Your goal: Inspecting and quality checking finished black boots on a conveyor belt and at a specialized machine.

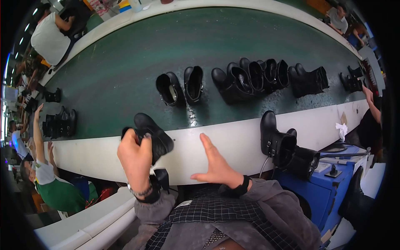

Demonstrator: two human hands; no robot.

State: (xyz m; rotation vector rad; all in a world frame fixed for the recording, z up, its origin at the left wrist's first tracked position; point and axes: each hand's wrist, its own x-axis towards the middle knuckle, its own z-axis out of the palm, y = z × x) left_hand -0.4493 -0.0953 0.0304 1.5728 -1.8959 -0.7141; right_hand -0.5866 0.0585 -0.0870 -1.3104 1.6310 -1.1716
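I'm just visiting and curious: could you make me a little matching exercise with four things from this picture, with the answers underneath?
Things:
1. The person's left hand
2. The person's right hand
3. The cabinet at the lower right
4. The long strip under the row of boots

Colours or states:
A. Green
B. Empty, with fingers spread
C. Blue
D. Gripping a black boot

Right pairs: 1-D, 2-B, 3-C, 4-A

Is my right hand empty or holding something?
Empty: your right hand is open, its thumb spread well apart, with nothing in its grasp.
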